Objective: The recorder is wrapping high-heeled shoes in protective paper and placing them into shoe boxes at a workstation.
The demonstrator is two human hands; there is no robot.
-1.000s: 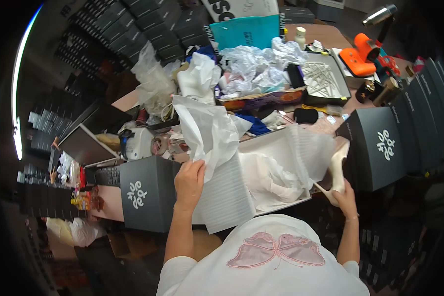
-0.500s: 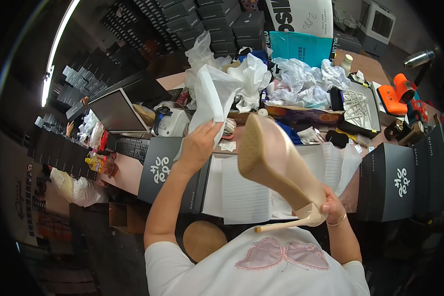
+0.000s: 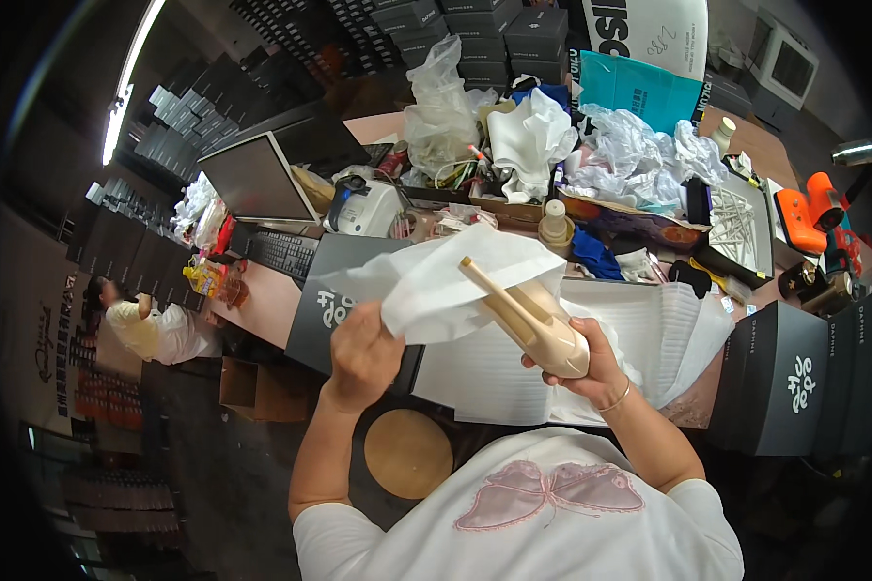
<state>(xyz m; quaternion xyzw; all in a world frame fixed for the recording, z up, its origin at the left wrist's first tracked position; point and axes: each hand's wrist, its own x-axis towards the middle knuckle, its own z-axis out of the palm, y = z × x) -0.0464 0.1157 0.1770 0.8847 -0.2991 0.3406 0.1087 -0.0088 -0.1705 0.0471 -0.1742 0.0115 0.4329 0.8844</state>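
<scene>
Above the open shoe box, my right hand point(image 3: 599, 366) is closed round the back of a beige high-heeled shoe point(image 3: 545, 341). Its thin stiletto heel points up and to the left. Just left of it, my left hand point(image 3: 366, 353) pinches a corner of a white sheet of thin paper point(image 3: 436, 290). The sheet spreads behind the heel and the front of the shoe, hiding much of the toe part. Below both lie white ribbed foam sheets point(image 3: 489, 382), lining the box and folded out over its edges.
A dark grey shoe box point(image 3: 344, 266) stands left, with more grey boxes point(image 3: 785, 378) at right. Behind are crumpled white paper point(image 3: 639, 160), a tray of white sticks point(image 3: 736, 221), a bottle point(image 3: 555, 225) and a label printer point(image 3: 366, 205). A round stool point(image 3: 409, 453) is below the table edge.
My right hand has turned the shoe over, heel now upward, and brought it left. My left hand has lowered the paper sheet against the shoe. The head view has shifted slightly.
</scene>
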